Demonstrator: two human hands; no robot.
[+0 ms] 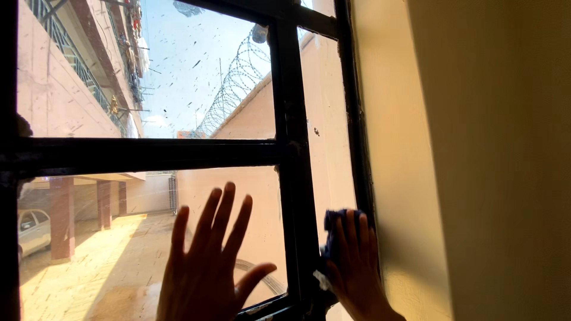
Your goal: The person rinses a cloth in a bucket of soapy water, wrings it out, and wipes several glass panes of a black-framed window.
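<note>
Two bare hands, left grip (205, 270), right grip (357, 267), no sleeves visible

The single head-worn camera sits close to a dark-framed window (285, 148), facing straight out and slightly upward. Both raised hands enter from the bottom edge.

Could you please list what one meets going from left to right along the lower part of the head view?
Parked car → left hand flat on the lower glass pane → black vertical window bar → right hand pressing a dark blue cloth → yellow wall.
</note>
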